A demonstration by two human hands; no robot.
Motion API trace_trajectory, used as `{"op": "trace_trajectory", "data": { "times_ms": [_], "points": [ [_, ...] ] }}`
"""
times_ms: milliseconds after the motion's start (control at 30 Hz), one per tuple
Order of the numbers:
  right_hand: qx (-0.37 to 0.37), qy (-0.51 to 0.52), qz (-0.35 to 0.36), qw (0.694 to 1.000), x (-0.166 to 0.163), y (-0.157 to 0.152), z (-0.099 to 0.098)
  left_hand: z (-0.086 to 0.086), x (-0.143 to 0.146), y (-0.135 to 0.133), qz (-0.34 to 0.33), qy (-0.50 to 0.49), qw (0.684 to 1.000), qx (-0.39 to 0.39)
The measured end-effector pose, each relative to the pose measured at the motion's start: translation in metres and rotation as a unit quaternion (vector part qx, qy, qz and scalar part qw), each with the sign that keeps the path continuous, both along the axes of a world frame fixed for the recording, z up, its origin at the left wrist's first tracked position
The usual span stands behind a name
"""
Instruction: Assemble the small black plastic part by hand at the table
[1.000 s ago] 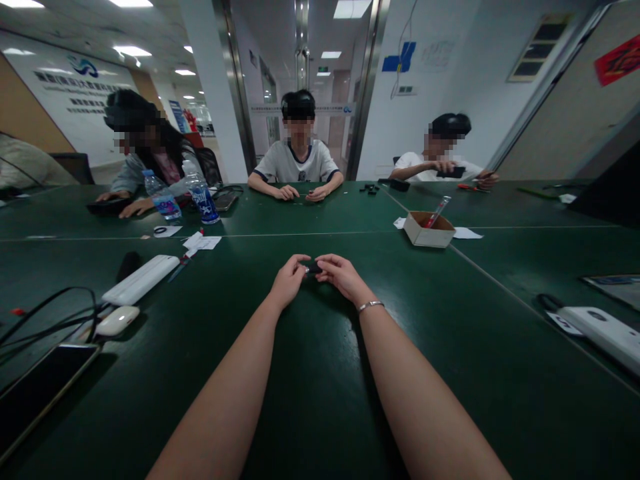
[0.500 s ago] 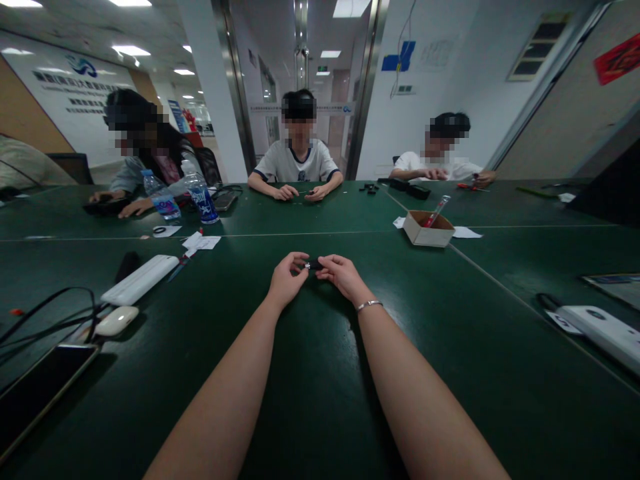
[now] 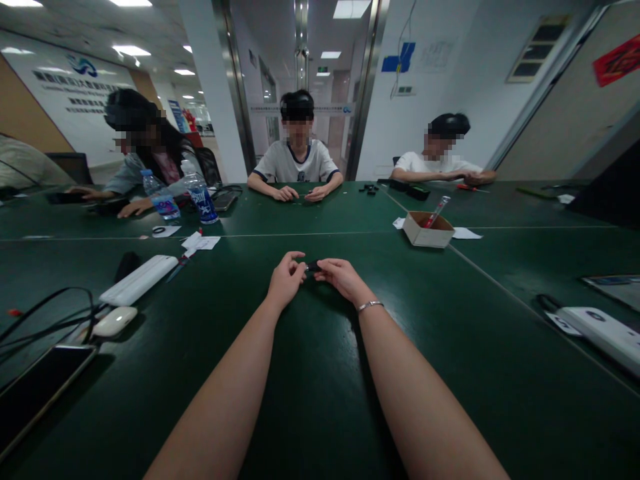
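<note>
Both of my forearms reach out over the dark green table (image 3: pixel 320 373). My left hand (image 3: pixel 285 280) and my right hand (image 3: pixel 343 277) meet in the middle, fingers curled in a pinch on a small black part (image 3: pixel 313 266) held between them just above the tabletop. A thin silver bracelet (image 3: pixel 370 305) circles my right wrist. The part is too small to make out in detail.
A small cardboard box (image 3: pixel 429 229) with a red-tipped tool stands to the right. Two water bottles (image 3: pixel 200 195), a long white device (image 3: pixel 139 280), a white mouse (image 3: pixel 115 321), cables and a phone (image 3: pixel 40 390) lie left. Three other people sit across the table.
My hands stay together on the small part, fingers shifting only slightly. The person at far left has stretched an arm out leftward; the person at far right has lowered both hands to the table.
</note>
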State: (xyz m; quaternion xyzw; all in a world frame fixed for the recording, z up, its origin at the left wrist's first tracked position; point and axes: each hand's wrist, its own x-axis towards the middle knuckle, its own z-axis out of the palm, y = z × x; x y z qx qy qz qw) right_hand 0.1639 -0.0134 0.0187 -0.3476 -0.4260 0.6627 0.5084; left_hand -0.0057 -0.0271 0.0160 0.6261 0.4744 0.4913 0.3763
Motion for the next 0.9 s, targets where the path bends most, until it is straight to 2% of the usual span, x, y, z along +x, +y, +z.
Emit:
{"op": "trace_trajectory", "data": {
  "times_ms": [100,233,900],
  "points": [
    [-0.001,0.003,0.002,1.000,0.001,0.000,0.000,-0.002,0.000,0.002,-0.013,-0.017,1.000,-0.022],
    [0.000,0.006,0.001,1.000,0.001,0.001,-0.002,-0.005,0.000,0.005,-0.008,-0.028,1.000,-0.003],
    [0.007,-0.011,0.039,0.999,0.002,0.009,-0.013,-0.001,-0.001,0.002,-0.005,0.025,0.999,-0.026]
  ]
}}
